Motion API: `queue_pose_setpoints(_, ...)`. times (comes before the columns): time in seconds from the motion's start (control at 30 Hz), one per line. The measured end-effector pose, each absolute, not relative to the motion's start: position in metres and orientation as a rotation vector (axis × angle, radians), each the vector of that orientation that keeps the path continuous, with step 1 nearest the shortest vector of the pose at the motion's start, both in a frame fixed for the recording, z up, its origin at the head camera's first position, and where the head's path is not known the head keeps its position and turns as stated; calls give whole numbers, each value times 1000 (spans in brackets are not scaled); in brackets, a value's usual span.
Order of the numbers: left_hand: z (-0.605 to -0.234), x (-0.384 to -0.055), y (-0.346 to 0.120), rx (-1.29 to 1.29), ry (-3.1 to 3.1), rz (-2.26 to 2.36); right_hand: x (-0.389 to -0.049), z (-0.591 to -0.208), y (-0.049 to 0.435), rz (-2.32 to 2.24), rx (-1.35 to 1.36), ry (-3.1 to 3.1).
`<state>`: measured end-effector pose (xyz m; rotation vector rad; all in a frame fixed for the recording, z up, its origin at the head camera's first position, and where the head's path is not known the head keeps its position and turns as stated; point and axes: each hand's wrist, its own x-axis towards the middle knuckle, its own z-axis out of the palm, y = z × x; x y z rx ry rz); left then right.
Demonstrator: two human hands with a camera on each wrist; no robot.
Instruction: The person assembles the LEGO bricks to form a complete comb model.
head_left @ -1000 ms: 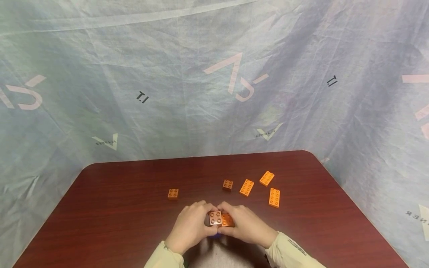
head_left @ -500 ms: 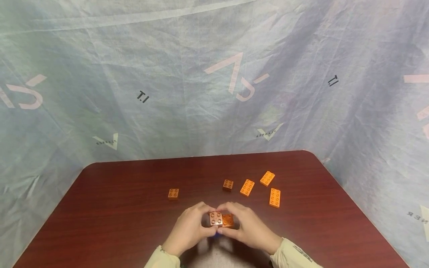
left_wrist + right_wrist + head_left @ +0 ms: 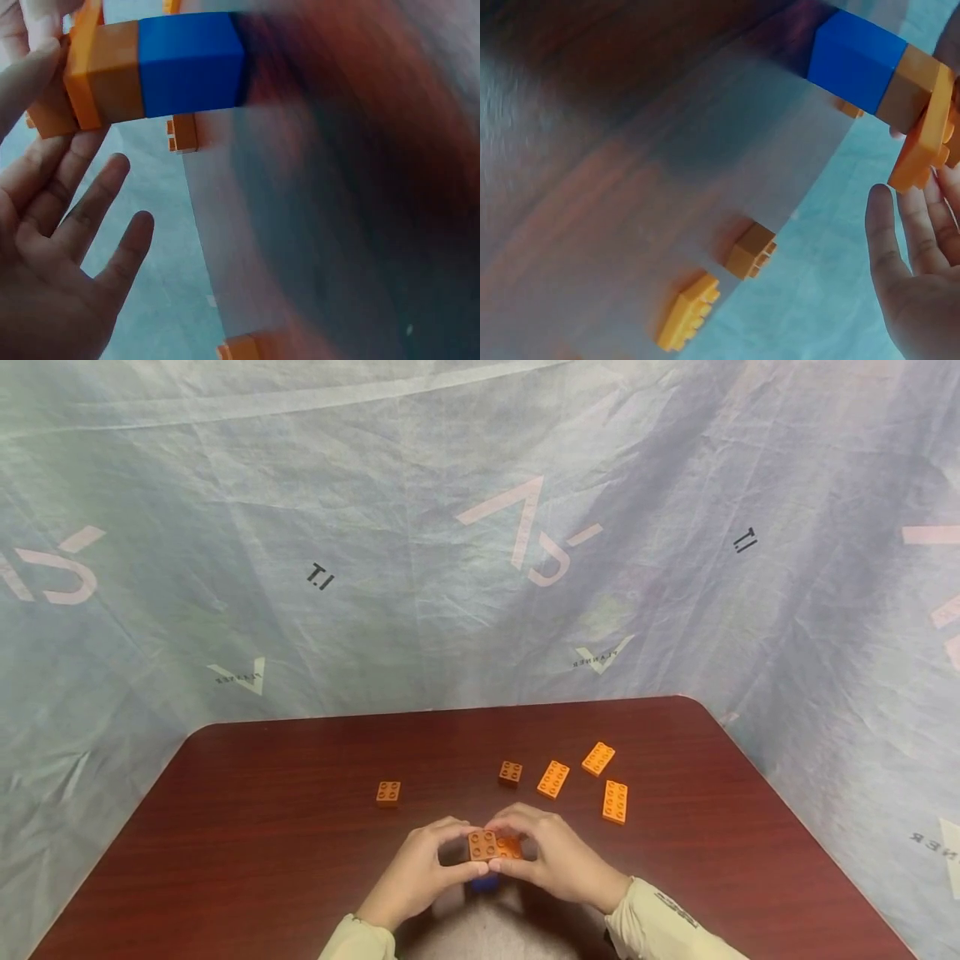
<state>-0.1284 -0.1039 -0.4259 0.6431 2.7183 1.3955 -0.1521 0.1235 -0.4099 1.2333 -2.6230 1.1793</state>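
Worktop: 1. Loose light-orange eight-stud bricks: 3, all on the right. Loose brown-orange four-stud bricks: 2, one left, one farther right. Stack: 1, near side; 4 pieces visible: blue block, 1; light-orange piece, 1; brown-orange blocks, 2.

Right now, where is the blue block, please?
In the head view, the blue block is at lower centre, between the left hand and right hand. It forms the bottom of the stack, directly beneath a brown block.
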Motion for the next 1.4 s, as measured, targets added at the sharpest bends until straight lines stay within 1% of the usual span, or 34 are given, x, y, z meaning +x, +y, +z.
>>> queue_pose_setpoints(0.23, -422, -127, -103, 692, 2844, 1194, -157, -399, 121, 808, 1272, -2677)
queue_pose_setpoints(0.57, -419, -126, -100, 673, 2911, 1032, -154, -395, 117, 696, 1210, -2762)
queue_pose_setpoints(0.83, -418, -124, -98, 664, 2899, 1027, -147, -401, 115, 789, 1128, -2779)
queue_pose_setpoints(1.4, -418, -127, -103, 666, 2788, 1175, -144, -413, 118, 1093, 1085, -2722)
